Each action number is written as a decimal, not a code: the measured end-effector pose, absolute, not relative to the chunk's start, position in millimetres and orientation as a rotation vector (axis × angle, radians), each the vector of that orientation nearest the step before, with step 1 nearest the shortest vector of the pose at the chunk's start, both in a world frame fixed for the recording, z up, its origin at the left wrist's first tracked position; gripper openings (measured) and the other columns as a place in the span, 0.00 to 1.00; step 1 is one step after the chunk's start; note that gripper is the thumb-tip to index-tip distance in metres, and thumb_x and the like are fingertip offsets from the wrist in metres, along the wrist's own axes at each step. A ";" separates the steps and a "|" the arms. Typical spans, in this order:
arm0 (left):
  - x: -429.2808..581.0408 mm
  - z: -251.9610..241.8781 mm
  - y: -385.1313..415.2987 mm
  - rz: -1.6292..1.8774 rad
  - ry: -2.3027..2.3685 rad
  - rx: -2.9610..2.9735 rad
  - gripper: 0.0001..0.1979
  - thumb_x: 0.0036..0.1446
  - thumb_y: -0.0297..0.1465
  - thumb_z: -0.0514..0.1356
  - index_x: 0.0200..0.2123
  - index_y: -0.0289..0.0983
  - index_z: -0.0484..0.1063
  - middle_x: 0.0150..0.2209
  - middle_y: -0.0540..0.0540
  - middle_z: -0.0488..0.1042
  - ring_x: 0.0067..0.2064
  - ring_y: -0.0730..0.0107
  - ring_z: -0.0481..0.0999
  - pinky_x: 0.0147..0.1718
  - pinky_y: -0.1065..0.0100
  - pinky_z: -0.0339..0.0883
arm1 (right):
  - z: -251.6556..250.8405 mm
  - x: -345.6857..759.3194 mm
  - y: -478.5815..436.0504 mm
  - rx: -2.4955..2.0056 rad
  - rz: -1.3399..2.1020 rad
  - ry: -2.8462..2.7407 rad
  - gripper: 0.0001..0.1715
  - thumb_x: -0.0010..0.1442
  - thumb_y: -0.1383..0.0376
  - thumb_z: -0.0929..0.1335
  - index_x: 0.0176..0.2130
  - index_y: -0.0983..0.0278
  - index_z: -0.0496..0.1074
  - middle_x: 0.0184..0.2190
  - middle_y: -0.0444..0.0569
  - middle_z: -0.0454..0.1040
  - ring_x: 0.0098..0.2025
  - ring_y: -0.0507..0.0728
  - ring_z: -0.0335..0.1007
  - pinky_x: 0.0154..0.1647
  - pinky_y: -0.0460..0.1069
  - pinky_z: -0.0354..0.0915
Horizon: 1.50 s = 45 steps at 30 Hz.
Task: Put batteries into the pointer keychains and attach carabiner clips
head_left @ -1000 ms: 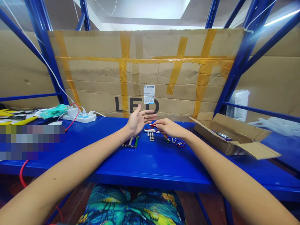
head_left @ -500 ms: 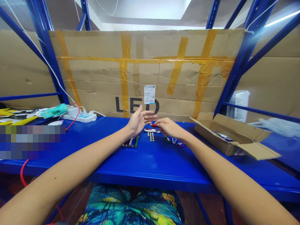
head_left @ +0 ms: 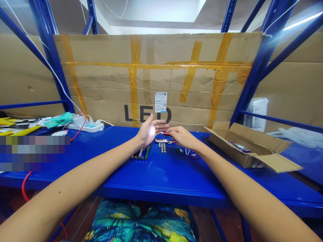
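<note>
My left hand [head_left: 148,130] is held up over the blue shelf [head_left: 161,171], palm turned right, fingers spread, and a bright patch of light falls on the palm. My right hand [head_left: 182,136] is closed round a small red torch [head_left: 166,134] that points at that palm. Under the hands lie a silver torch [head_left: 160,140], a row of small torch bodies [head_left: 141,153], a cluster of button batteries [head_left: 163,147] and some carabiner clips [head_left: 188,152].
An open cardboard box [head_left: 248,148] with parts inside lies at the right. A white power strip [head_left: 86,126] with a red cable sits at the back left beside yellow and green items. A taped cardboard sheet [head_left: 156,77] marked LED forms the back wall.
A bright patch of light has appeared on my left palm. Both hands have stayed almost where they were.
</note>
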State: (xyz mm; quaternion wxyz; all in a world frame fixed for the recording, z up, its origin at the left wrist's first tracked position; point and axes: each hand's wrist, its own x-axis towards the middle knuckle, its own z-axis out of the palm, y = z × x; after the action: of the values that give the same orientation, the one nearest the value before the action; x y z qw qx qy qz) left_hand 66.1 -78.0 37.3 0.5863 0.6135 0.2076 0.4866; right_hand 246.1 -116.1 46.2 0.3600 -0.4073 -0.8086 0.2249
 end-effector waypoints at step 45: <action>66.7 37.7 -79.3 1.097 0.445 1.339 0.34 0.60 0.56 0.45 0.42 0.33 0.75 0.43 0.35 0.80 0.51 0.52 0.76 0.50 0.54 0.66 | 48.1 247.2 -117.1 -1.112 0.360 -2.021 0.15 0.55 0.63 0.59 0.20 0.64 0.64 0.17 0.40 0.53 0.23 0.50 0.48 0.26 0.49 0.45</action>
State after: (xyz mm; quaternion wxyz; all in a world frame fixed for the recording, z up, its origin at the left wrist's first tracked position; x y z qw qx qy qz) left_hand 66.7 -79.3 37.7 0.6265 0.5841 0.1940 0.4783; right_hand 247.2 -117.1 48.1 0.3926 -0.4380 -0.7961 0.1418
